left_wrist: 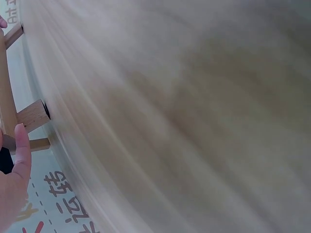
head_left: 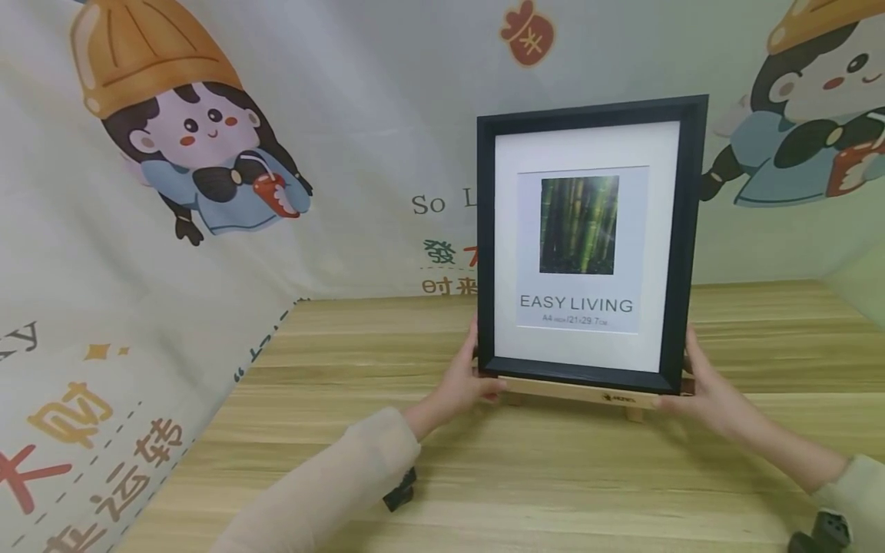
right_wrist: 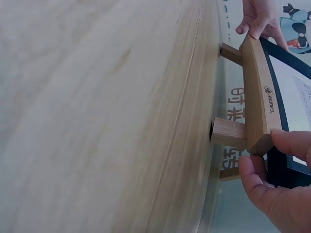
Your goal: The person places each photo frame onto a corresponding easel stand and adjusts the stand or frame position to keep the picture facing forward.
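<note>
A black picture frame stands upright, leaning slightly back, on a small wooden easel. Inside its white border is a bamboo photo above the words "EASY LIVING". My left hand grips the left end of the easel's ledge, thumb along the front. At the other end, my right hand pinches the ledge. The right wrist view shows the right thumb on the ledge corner and the fingers curled beneath and behind. Short easel legs reach down to the tabletop. Only part of the left hand shows in its wrist view.
The wood-grain table spreads under the easel and both forearms. A printed cloth with cartoon figures and lettering hangs behind and along the left side. Dark wrist devices sit at the sleeves.
</note>
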`<control>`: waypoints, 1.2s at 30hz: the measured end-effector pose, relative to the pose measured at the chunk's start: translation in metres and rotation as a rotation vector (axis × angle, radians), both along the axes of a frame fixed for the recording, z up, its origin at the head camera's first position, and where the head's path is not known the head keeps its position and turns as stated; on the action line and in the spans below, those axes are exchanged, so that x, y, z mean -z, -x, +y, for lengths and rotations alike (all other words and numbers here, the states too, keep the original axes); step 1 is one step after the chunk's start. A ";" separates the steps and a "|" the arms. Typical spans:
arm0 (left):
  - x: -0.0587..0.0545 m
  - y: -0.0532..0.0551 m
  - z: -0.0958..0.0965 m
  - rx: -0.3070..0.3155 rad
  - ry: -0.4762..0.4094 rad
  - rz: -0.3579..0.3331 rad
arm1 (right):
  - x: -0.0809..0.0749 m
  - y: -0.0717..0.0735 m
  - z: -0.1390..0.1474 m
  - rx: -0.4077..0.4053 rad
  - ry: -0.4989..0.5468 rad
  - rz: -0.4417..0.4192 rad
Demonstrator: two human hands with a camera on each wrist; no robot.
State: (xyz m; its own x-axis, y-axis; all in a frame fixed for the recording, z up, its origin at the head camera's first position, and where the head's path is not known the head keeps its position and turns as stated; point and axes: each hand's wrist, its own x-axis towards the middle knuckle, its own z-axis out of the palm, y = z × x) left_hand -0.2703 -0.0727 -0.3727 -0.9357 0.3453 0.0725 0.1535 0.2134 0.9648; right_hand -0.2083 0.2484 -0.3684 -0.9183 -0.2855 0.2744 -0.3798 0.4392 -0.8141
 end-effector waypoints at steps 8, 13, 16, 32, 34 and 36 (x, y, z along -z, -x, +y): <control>-0.002 -0.001 -0.008 -0.003 -0.008 0.007 | -0.001 0.007 -0.007 -0.028 0.018 0.000; -0.003 -0.001 -0.011 -0.028 0.003 -0.004 | -0.003 0.009 -0.010 -0.030 0.007 -0.032; -0.003 -0.001 -0.012 -0.034 0.010 0.004 | -0.004 0.010 -0.012 -0.030 0.007 -0.027; -0.003 0.002 -0.023 -0.055 -0.010 0.016 | -0.004 0.019 -0.024 -0.063 0.039 -0.008; -0.003 0.001 -0.024 -0.057 -0.012 0.014 | -0.005 0.019 -0.025 -0.060 0.031 -0.013; -0.003 0.001 -0.025 -0.061 -0.009 0.018 | -0.005 0.020 -0.027 -0.055 0.024 -0.014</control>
State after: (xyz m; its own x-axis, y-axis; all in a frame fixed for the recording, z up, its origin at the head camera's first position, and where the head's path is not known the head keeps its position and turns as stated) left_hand -0.2711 -0.0982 -0.3696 -0.9535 0.2869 0.0921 0.1577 0.2145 0.9639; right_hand -0.2279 0.2217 -0.3635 -0.9052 -0.3289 0.2692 -0.3914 0.3983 -0.8295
